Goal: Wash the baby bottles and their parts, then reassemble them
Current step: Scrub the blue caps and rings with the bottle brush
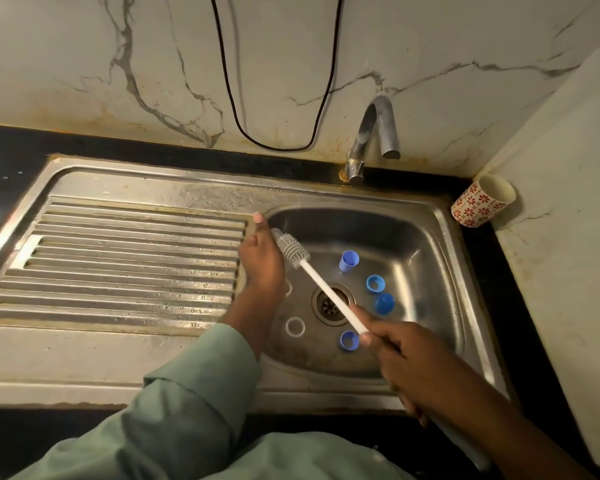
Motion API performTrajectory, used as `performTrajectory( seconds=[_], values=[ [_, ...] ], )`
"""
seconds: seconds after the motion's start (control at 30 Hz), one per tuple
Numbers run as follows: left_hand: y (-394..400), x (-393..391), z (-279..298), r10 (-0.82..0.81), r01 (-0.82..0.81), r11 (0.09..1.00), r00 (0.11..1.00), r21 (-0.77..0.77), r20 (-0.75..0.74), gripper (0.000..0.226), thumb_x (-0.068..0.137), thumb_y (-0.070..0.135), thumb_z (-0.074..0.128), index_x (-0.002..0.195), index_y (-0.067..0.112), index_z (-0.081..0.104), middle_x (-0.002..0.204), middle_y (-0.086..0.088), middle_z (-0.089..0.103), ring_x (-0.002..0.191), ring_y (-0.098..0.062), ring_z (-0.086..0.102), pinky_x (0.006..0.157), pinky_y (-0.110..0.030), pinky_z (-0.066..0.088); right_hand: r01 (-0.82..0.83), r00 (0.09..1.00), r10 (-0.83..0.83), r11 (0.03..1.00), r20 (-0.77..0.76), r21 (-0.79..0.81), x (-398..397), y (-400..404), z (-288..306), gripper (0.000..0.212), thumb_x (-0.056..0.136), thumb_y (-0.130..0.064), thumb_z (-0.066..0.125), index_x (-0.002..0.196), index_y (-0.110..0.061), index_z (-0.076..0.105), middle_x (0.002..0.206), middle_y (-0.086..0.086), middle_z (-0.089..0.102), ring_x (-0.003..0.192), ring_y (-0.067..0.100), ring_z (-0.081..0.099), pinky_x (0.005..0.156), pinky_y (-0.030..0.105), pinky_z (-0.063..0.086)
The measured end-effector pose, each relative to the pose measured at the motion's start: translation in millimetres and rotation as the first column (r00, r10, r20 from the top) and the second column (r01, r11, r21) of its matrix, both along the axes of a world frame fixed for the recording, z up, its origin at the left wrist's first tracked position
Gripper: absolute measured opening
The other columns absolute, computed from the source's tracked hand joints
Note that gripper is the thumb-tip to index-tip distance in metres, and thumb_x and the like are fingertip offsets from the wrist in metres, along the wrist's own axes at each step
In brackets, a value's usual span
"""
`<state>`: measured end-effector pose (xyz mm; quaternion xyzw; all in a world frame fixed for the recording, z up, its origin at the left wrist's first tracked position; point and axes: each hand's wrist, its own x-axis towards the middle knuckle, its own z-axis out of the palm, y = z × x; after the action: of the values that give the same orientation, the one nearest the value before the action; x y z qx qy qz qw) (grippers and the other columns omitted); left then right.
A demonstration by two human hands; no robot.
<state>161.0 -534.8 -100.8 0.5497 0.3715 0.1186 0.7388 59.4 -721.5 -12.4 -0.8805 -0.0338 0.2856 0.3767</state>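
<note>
My right hand [392, 344] grips the long white handle of a bottle brush [293, 251] that slants up and left across the sink basin [430, 258]. Its grey bristle head lies against my left hand [260, 261] at the basin's left wall. That hand curls around a clear bottle piece [273, 232], mostly hidden, with one finger stretched onto the rim. On the basin floor lie a blue cylindrical cap [349, 260], a blue ring [375, 283], a blue domed cap [384, 303], another blue ring [349, 340] and a white ring [295, 326].
The drain [329, 306] is in the basin's middle, under the brush handle. A ribbed steel draining board [129, 258] lies to the left. The tap [374, 133] stands behind with no water running. A red-patterned cup [482, 200] leans in the right corner. A black cable [274, 143] hangs on the wall.
</note>
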Motion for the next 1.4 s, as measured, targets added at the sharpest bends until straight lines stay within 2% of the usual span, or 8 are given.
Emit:
performTrajectory(
  seconds=[0.13,0.4,0.63,0.73,1.0,1.13,1.27,1.4],
  values=[
    [-22.1,-6.4,0.4,-0.081,0.084,0.996,0.995,-0.041,0.061,0.053,0.103,0.051,0.041,0.086,0.008,0.065,0.069,-0.006,0.060,0.057,-0.014,0.048,0.053,-0.030,0.037,0.048,0.997,-0.047,0.999,0.062,-0.018,11.3,2.5,0.6,0.022,0.100,-0.030,0.045,0.117,-0.040,0.055,0.046,-0.007,0.049,0.033,0.002,0.042,0.037,0.021,0.041],
    [-28.8,5.2,8.2,-0.022,0.025,0.933,1.000,-0.359,0.014,0.047,0.098,0.055,0.052,0.074,0.016,0.061,0.057,0.001,0.056,0.051,-0.011,0.051,0.051,-0.027,0.044,0.063,0.991,-0.061,0.998,0.122,-0.016,11.5,5.1,-8.4,0.037,0.100,-0.031,0.044,0.135,-0.043,0.046,0.045,-0.017,0.053,0.033,0.000,0.045,0.038,0.014,0.038],
    [-22.2,0.7,10.8,-0.062,0.090,0.849,0.996,-0.521,0.071,0.019,0.098,0.027,0.063,0.098,0.010,0.071,0.081,-0.003,0.076,0.072,-0.013,0.073,0.068,-0.027,0.059,0.155,0.982,-0.157,0.988,0.102,0.020,16.5,4.1,-14.7,0.038,0.100,-0.027,0.046,0.134,-0.043,0.045,0.047,-0.008,0.052,0.032,0.000,0.042,0.037,0.018,0.039],
    [-12.6,11.7,14.3,0.075,-0.025,0.777,0.996,-0.629,0.052,0.014,0.100,0.013,0.060,0.108,0.005,0.068,0.083,-0.008,0.067,0.073,-0.015,0.064,0.073,-0.027,0.055,0.053,0.995,-0.053,0.999,0.090,-0.007,7.1,3.7,-15.9,0.029,0.099,-0.033,0.047,0.124,-0.046,0.054,0.046,-0.013,0.052,0.034,0.001,0.045,0.038,0.015,0.039],
    [2.4,22.9,22.7,0.202,-0.113,0.714,0.978,-0.691,0.048,0.034,0.103,0.027,0.055,0.127,0.004,0.063,0.094,-0.008,0.068,0.081,-0.015,0.067,0.079,-0.029,0.057,0.040,0.950,-0.023,0.998,0.312,-0.049,1.4,11.2,-14.8,0.044,0.098,-0.026,0.049,0.140,-0.035,0.041,0.052,-0.017,0.054,0.055,-0.013,0.055,0.048,0.005,0.039],
    [-28.8,7.9,26.0,0.019,0.024,0.742,0.998,-0.670,0.057,0.033,0.102,0.030,0.055,0.115,0.002,0.067,0.092,-0.011,0.071,0.080,-0.018,0.071,0.079,-0.034,0.059,0.070,0.949,-0.041,0.994,0.312,-0.085,23.3,25.5,-18.8,0.044,0.100,-0.024,0.047,0.144,-0.029,0.040,0.057,-0.015,0.046,0.057,-0.014,0.053,0.051,0.007,0.041],
    [-16.5,15.4,31.6,0.161,-0.100,0.663,0.987,-0.742,0.011,0.016,0.101,0.020,0.058,0.101,0.005,0.065,0.107,-0.018,0.067,0.086,-0.023,0.065,0.085,-0.035,0.056,-0.001,0.960,0.026,0.996,0.278,-0.090,1.4,20.1,-15.9,0.040,0.100,-0.031,0.046,0.140,-0.037,0.044,0.052,-0.016,0.055,0.053,-0.011,0.054,0.047,0.008,0.040],
    [-31.0,5.4,33.8,0.066,-0.014,0.725,0.997,-0.689,0.049,0.014,0.100,0.017,0.059,0.102,0.006,0.068,0.096,-0.013,0.073,0.079,-0.019,0.073,0.079,-0.033,0.060,0.156,0.945,-0.132,0.986,0.300,-0.058,24.4,25.4,-17.3,0.041,0.100,-0.027,0.046,0.141,-0.030,0.047,0.056,-0.011,0.049,0.047,0.001,0.053,0.044,0.008,0.038]
  ],
)
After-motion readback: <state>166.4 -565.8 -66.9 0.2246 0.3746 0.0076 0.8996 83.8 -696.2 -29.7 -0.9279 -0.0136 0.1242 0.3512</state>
